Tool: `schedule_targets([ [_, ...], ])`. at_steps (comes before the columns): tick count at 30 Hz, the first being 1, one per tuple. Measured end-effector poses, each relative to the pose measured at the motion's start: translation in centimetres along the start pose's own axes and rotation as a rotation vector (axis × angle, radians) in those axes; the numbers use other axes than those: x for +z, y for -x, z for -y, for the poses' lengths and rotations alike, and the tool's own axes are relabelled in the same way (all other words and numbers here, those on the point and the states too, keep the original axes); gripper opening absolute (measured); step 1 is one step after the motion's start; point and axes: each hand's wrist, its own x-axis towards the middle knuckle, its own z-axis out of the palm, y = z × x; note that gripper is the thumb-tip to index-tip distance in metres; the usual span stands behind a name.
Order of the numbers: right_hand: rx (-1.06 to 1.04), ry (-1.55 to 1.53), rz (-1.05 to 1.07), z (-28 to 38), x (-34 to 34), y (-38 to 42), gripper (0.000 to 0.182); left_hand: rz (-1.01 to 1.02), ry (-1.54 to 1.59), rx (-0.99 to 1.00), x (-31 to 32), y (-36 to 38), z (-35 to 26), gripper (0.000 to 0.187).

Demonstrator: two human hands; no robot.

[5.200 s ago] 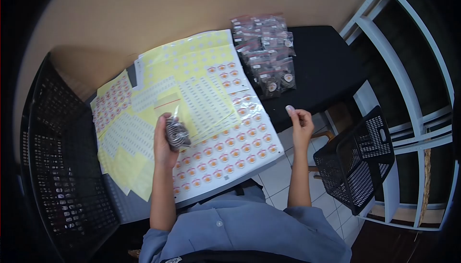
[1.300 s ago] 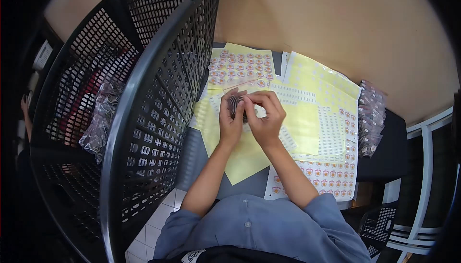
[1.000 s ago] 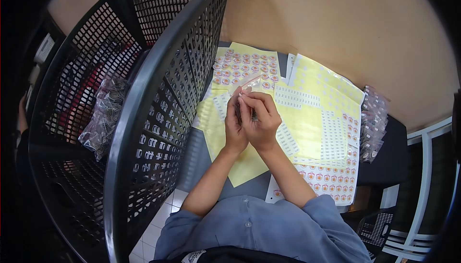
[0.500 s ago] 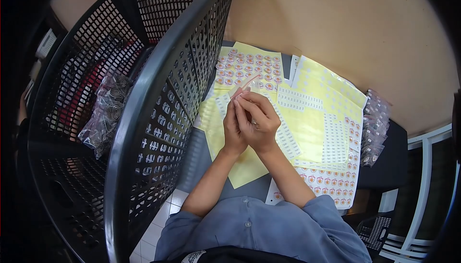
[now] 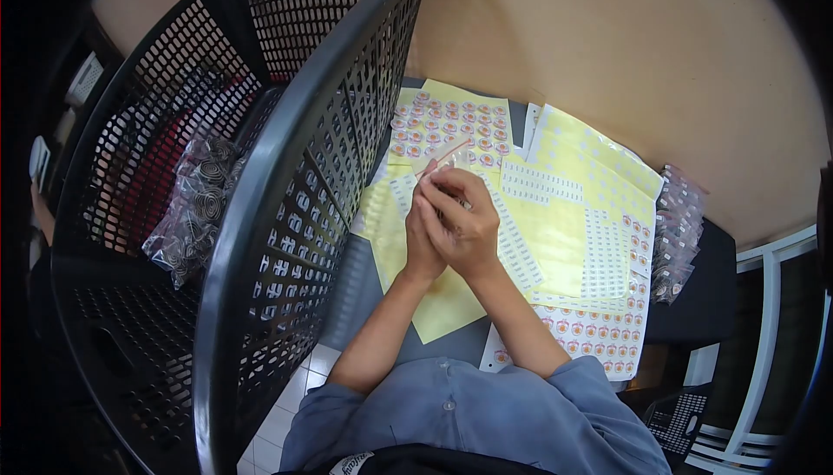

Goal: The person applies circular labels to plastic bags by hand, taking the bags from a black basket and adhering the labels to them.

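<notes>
A small clear plastic bag (image 5: 451, 156) with a red line along its top edge sticks up from between my two hands. My left hand (image 5: 423, 236) is closed round its lower part, largely behind the other hand. My right hand (image 5: 466, 219) presses against it with bent fingers at the bag's lower edge. Whatever else lies between the palms is hidden. Under and behind the hands are yellow-backed sticker sheets, one with round orange and pink stickers (image 5: 434, 124) and one with small printed labels (image 5: 518, 249).
A large black perforated basket (image 5: 299, 141) stands at the left, with clear bags of dark coils (image 5: 204, 193) inside. More sticker sheets (image 5: 599, 158) cover the table's right side. Several small filled bags (image 5: 678, 232) are stacked at its right edge, beside the wall (image 5: 607, 32).
The bag shows a little more above my fingers, its red line clearer. My right hand's fingers have shifted slightly to the left and curled.
</notes>
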Motion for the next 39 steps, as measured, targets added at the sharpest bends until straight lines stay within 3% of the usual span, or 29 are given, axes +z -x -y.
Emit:
schedule_targets([
  [3, 0.037, 0.006, 0.011, 0.5, -0.4, -0.2, 0.02, 0.008, 0.037, -0.025, -0.1, 0.1, 0.4, 0.045],
  [6, -0.001, 0.27, -0.021, 0.4, -0.6, -0.3, 0.021, 0.019, 0.066, -0.049, 0.0, 0.0, 0.2, 0.045],
  [9, 0.059, 0.323, -0.044, 0.5, -0.8, -0.4, 0.023, 0.102, 0.038, -0.06, 0.0, 0.2, -0.9, 0.044],
  [15, 0.096, 0.28, 0.013, -1.1, -0.5, -0.7, 0.019, 0.032, -0.015, 0.015, 0.1, -0.5, -0.4, 0.045],
  [17, 0.212, 0.177, 0.025, -2.8, -0.1, -1.2, 0.015, -0.048, 0.004, -0.042, 0.4, -0.8, -0.7, 0.043],
  [20, 0.365, -0.077, -0.056, -6.5, 1.5, -3.3, 0.011, -0.237, 0.312, -0.305, -0.5, -0.8, 1.6, 0.042],
  [21, 0.334, -0.053, 0.01, -7.9, 2.2, -3.7, 0.012, -0.25, 0.313, -0.317, -0.9, -0.6, 2.0, 0.042],
  [23, 0.297, -0.032, 0.077, -10.4, 3.8, -4.7, 0.014, -0.278, 0.615, -0.454, -1.5, -1.1, 2.3, 0.042],
  [25, 0.326, -0.028, 0.274, -12.2, 5.5, -5.3, 0.017, -0.275, 0.539, -0.501, -1.8, -1.3, 2.1, 0.04],
  [28, 0.249, 0.083, 0.404, -14.2, 7.9, -5.6, 0.018, -0.291, 0.619, -0.548, -2.2, -1.8, 2.2, 0.041],
  [39, 0.208, 0.199, 0.571, -17.2, 12.1, -6.0, 0.023, -0.232, 0.804, -0.605, -2.9, -2.8, 2.7, 0.042],
])
